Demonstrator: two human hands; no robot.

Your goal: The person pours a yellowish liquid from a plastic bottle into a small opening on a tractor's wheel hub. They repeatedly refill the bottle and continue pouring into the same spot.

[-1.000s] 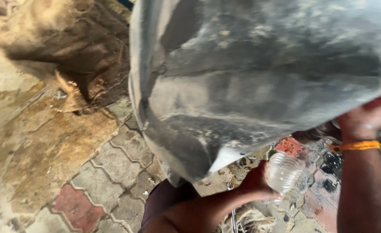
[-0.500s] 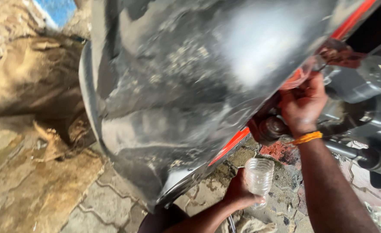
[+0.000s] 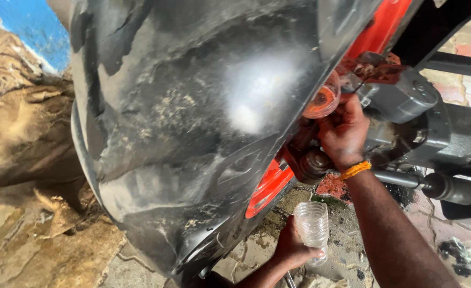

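The person's right hand (image 3: 345, 133) reaches up under a big, dusty black cover (image 3: 192, 122) of a machine. Its fingers (image 3: 331, 121) are curled and pressed around a small round part with a clear orange-pink cup shape (image 3: 322, 99), which sits right at the edge of the black cover, next to a red strip (image 3: 377, 32). An orange band (image 3: 356, 170) goes around the right wrist. Just below this hand there is a dark, greasy round metal piece (image 3: 314, 163), and to the right are grey metal parts (image 3: 406, 101) and a metal rod (image 3: 433, 184). The left hand (image 3: 294, 248) is lower down, near the bottom of the picture. Its fingers are wrapped around a clear plastic bottle (image 3: 312, 228) with ribs on its sides. The bottle stands upright with its open top facing up, below the right hand and well apart from it. Under everything is a floor of paving stones (image 3: 43, 256), dirty and stained. A brown heap of dirt (image 3: 22, 128) lies on the left, and a bit of blue wall (image 3: 27, 26) shows at the top left.
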